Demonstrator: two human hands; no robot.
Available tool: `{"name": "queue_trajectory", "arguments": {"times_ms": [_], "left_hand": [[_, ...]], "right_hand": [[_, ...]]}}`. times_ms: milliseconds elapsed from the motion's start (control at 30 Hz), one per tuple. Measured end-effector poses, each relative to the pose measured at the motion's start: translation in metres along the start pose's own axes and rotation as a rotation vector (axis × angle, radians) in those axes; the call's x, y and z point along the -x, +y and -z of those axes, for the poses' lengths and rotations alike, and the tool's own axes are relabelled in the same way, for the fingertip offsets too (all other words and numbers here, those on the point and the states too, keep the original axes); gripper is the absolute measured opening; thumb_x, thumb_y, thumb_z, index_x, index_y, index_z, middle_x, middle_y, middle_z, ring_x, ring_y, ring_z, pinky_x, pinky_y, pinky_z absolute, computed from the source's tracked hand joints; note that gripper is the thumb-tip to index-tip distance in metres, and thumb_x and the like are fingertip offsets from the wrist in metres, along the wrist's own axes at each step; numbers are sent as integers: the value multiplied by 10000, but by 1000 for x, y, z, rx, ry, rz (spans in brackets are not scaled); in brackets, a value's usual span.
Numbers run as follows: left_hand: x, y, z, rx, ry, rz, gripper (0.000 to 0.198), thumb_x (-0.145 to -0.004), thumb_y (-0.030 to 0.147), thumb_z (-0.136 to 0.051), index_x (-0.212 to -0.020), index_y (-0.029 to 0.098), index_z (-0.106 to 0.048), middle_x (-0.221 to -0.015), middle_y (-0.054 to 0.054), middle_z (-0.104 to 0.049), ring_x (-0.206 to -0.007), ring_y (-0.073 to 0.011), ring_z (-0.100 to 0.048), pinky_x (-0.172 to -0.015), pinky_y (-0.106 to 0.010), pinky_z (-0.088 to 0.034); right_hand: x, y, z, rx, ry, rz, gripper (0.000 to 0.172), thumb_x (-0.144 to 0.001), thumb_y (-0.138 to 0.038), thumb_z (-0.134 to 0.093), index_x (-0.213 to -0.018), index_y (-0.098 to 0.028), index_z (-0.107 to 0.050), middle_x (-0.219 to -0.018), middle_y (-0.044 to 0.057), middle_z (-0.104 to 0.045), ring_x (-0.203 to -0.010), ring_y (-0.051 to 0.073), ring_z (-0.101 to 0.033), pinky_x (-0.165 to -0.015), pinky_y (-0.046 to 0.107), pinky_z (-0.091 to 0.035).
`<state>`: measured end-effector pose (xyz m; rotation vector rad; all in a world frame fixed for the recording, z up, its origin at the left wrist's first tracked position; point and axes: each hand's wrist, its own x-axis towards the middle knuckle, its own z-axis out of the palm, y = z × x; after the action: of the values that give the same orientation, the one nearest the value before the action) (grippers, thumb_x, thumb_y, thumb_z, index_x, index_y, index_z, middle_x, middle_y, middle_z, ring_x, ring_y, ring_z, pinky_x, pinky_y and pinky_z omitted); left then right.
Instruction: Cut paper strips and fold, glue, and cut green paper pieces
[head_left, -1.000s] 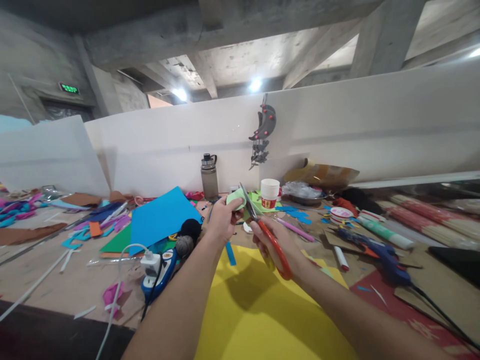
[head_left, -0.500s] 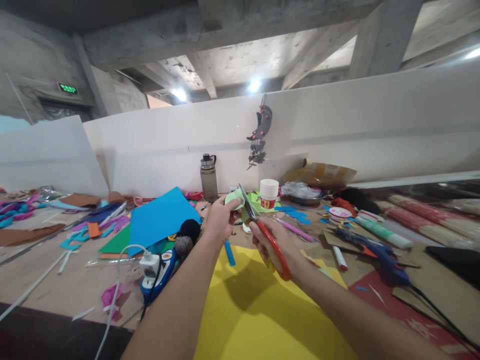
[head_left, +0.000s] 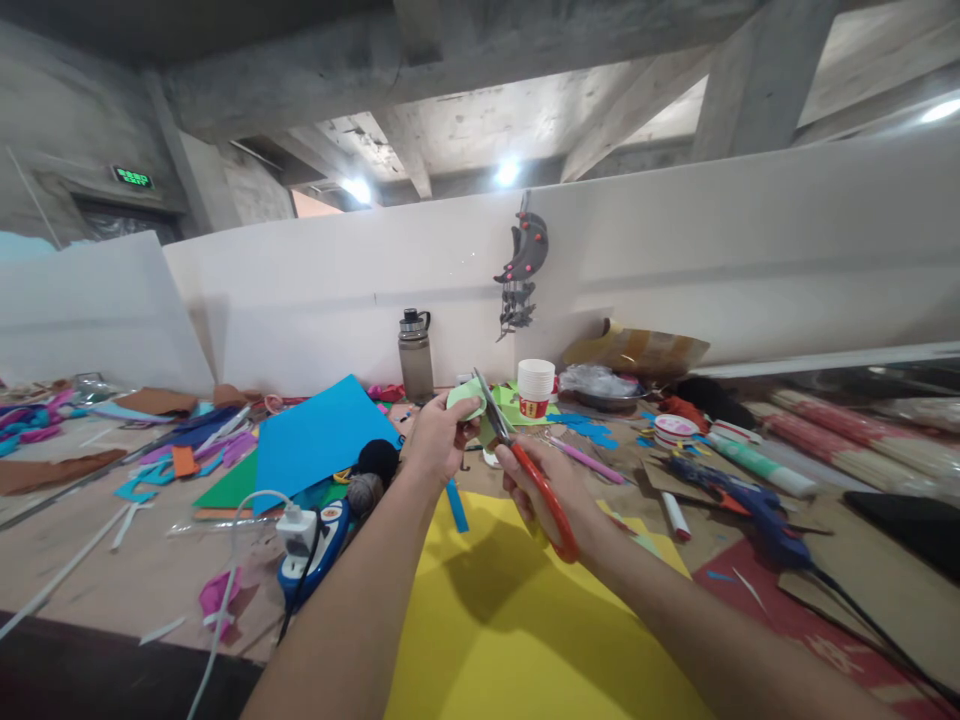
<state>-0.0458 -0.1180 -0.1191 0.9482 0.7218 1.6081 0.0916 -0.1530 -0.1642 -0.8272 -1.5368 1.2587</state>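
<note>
My left hand is closed, pinching a small piece of light green paper between thumb and fingers. In my right hand is a pair of scissors with a red-orange handle, its blades pointing up and away from me. The blades lie against the right side of the green paper; whether they are fully closed I cannot tell. Both hands are held above a large yellow sheet. A blue paper strip rests on that sheet's far left part.
Blue sheets, a power strip with a white cable and yarn balls lie left. Paper cups and a bottle stand behind. Right are a marker, a blue glue gun and wrapped stick bundles.
The view has shifted very slightly. Both hands, the green paper and the scissors keep nearly the same position; the blades seem a little closer together.
</note>
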Motion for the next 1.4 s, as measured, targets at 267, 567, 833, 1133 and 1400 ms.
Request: {"name": "queue_trajectory", "arguments": {"times_ms": [267, 567, 833, 1133, 1400], "left_hand": [[0, 0, 0, 18, 8, -15, 311, -496, 214, -841, -698, 102, -633, -591, 25, -560, -463, -33, -449, -407, -154, -289], [-1, 3, 2, -36, -2, -25, 336, -524, 304, -848, -673, 108, -619, -563, 26, -546, -451, -33, -436, -396, -154, -278], [0, 4, 4, -95, -33, 1, 354, -533, 323, -848, -725, 112, -639, -578, 24, -565, -441, -31, -440, -412, -159, -307], [1, 7, 4, -122, -37, 19, 350, -529, 320, -846, -702, 106, -629, -591, 21, -560, -449, -30, -425, -423, -166, -311], [0, 12, 5, -142, -67, 24, 344, -523, 312, -851, -683, 104, -628, -570, 17, -550, -463, -38, -426, -413, -155, -304]], "right_hand": [[-1, -1, 1, 24, -8, -38, 357, -764, -529, -627, -775, -211, -465, -564, -72, -481, -369, 58, -406, -327, 175, -328], [-2, -1, 3, 56, -29, -19, 336, -787, -519, -612, -816, -214, -474, -556, -75, -461, -389, 64, -408, -341, 170, -339], [-6, 4, 4, 45, -34, 1, 355, -793, -534, -605, -930, -216, -524, -573, -73, -452, -419, 79, -420, -354, 183, -359], [-1, -2, 5, 39, -36, -9, 318, -793, -511, -613, -843, -214, -511, -583, -69, -472, -409, 72, -424, -347, 182, -384], [0, -2, 5, 18, -64, -13, 323, -794, -511, -611, -803, -211, -491, -597, -67, -485, -408, 62, -418, -347, 171, -376]]}}
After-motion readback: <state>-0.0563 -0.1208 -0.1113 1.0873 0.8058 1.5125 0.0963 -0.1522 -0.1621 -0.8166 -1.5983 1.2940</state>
